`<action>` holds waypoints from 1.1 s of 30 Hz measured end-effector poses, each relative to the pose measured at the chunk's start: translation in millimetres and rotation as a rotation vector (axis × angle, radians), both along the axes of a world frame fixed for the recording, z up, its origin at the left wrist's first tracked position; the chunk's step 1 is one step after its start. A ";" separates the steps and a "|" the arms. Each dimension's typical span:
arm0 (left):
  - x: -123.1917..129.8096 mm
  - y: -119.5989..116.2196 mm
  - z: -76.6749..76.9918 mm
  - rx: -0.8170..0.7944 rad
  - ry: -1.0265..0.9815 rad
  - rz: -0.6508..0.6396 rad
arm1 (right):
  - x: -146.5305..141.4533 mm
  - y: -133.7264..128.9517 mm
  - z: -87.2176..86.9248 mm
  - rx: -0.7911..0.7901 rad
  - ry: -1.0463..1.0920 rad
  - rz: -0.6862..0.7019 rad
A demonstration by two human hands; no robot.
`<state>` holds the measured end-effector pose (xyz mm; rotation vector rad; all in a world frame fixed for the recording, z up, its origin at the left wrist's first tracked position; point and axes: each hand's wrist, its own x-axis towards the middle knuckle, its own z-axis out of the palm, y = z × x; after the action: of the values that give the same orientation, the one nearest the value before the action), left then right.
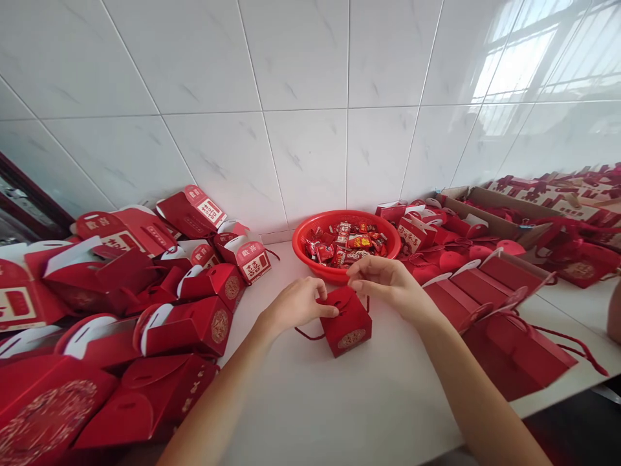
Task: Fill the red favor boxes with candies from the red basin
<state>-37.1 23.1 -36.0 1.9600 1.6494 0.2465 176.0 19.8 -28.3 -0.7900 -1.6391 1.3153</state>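
Note:
A small red gift box (345, 327) with a gold round emblem stands on the white table in front of me, its top flaps folded together. My left hand (301, 301) grips the top left of this box, thumb lying on the flap. A dark red cord (309, 335) loops out from the box's left side, and a short piece shows at its right. Just above the box's right edge is my right hand (383, 285), fingers bent, with a gap between thumb and forefinger and nothing visible in them.
Behind the box, a red plastic basket (298, 249) holds many wrapped candies (342, 244) against the tiled wall. Red gift boxes (194, 323) crowd the left side. More red boxes (514, 343) with cords lie at right, near a cardboard carton (485, 213).

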 end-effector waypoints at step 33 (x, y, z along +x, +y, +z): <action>-8.0 19.2 -12.9 -0.093 -0.365 -0.149 | -1.7 4.3 -67.0 0.081 -0.280 -0.286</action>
<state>-45.1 42.3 -48.9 1.8289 1.2547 0.4330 174.3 24.1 -95.3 -1.1525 -1.7063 0.9646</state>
